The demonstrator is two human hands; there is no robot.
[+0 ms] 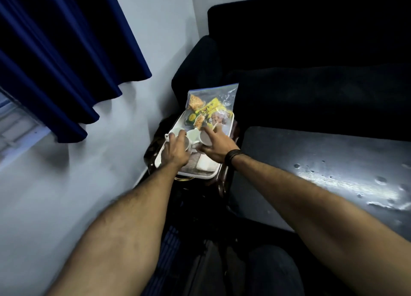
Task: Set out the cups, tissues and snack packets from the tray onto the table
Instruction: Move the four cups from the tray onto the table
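Observation:
A white tray (195, 175) rests on a small dark side stand. It holds three white cups, a clear zip bag of snack packets (211, 109) at the far end, and folded white tissues (203, 163) at the near end. My left hand (175, 150) lies over the left cup (178, 132), fingers curled on its rim. My right hand (214, 145) is spread around the right cup (205, 139), thumb on the near side and fingers on the far side. The middle cup (193, 135) stands free between my hands.
A dark glossy table (322, 162) with water drops lies right of the tray. A dark sofa (311, 73) stands behind it. A white wall and a blue curtain (55, 51) are on the left. My legs are at the bottom.

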